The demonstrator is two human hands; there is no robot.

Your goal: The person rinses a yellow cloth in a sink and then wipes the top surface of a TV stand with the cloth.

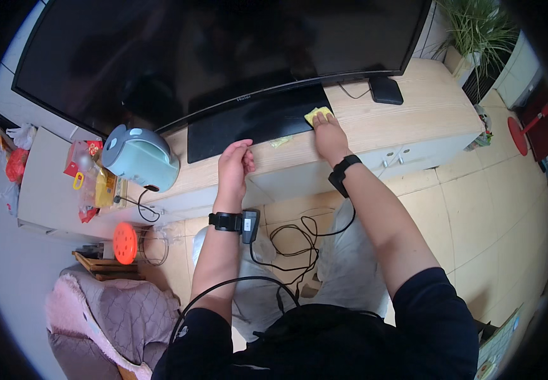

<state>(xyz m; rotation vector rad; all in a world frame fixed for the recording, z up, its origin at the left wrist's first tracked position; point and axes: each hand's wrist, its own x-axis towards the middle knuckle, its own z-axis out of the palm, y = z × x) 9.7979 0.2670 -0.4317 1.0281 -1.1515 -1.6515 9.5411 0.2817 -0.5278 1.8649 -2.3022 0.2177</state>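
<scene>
My right hand [330, 137] presses a yellow cleaning cloth [316, 115] flat, fingers on top, at the right front corner of a glossy black TV stand base [255, 123]. My left hand [237, 164] hovers by the cabinet's front edge, just before the base; its fingers are loosely curled and nothing shows in them. Between the hands, a small crumpled yellowish wrapper or scrap [281, 141] lies along the base's front edge. Above rises a large dark Haier television [217, 52]. All of this stands on a light wood-topped TV cabinet [364, 128].
A light blue electric kettle [136, 159] stands left of the base, near red and yellow packages [101, 183]. A black box [386, 90] sits right, with a potted grassy plant [478, 33] beyond. Black cables [297, 247] run from my wrist straps between my legs. An orange stool [125, 243] is left.
</scene>
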